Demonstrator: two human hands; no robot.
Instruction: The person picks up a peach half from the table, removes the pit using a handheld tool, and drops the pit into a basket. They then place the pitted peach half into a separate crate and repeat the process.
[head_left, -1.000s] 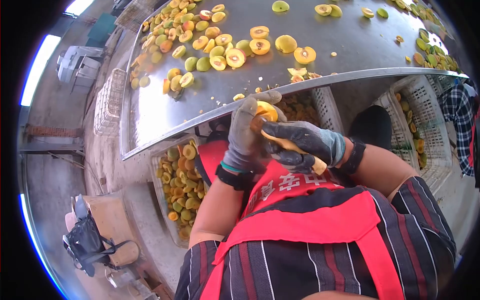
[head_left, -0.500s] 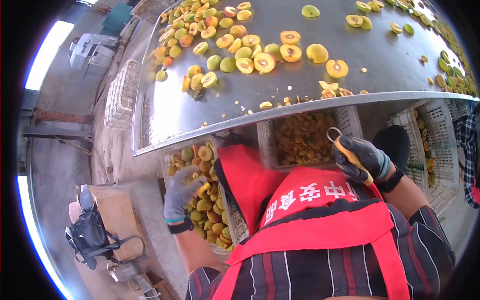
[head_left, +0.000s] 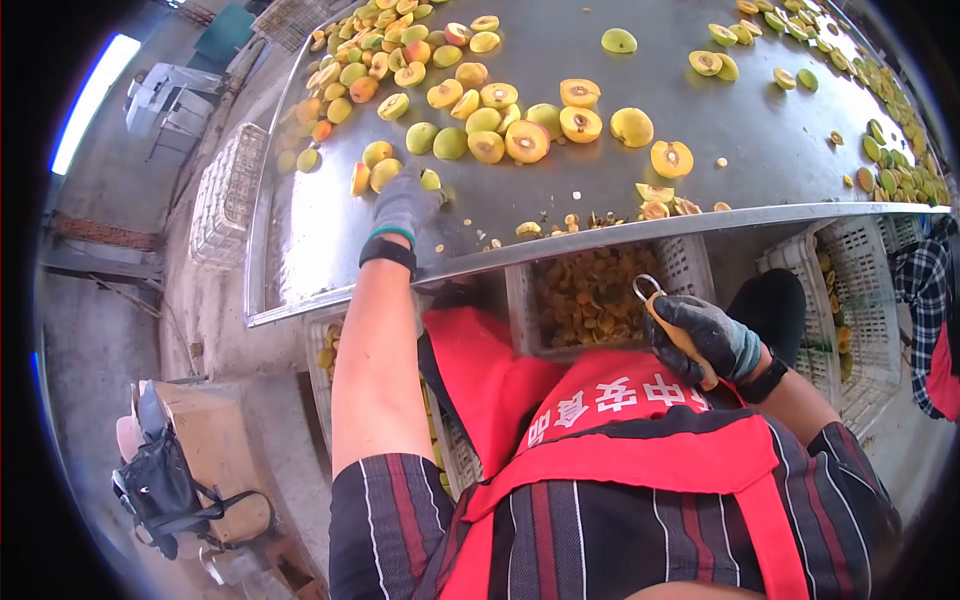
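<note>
At the near left of the metal table, my left hand [head_left: 405, 205], in a grey glove, closes on a peach half [head_left: 430, 180]; its fingertips are partly hidden. Whole and halved yellow peaches [head_left: 527, 141] lie just beyond. My right hand [head_left: 700, 338], in a dark glove, is wrapped round the wooden handle of a pitting spoon [head_left: 682, 340]. The tool's metal loop points up and left, over a crate of peach scraps [head_left: 590, 290] below the table edge. Nothing touches the loop.
The metal table [head_left: 560, 210] has a raised rim facing me. A crate of peaches [head_left: 327, 350] stands under my left arm. More white crates [head_left: 860, 310] stand at right, beside a person's checked sleeve [head_left: 922, 285]. A cardboard box with a black bag [head_left: 175, 480] is at left.
My left hand has moved from above the peach crate up and forward onto the table, taking hold of a peach half. My right hand keeps the pitting spoon in nearly the same place.
</note>
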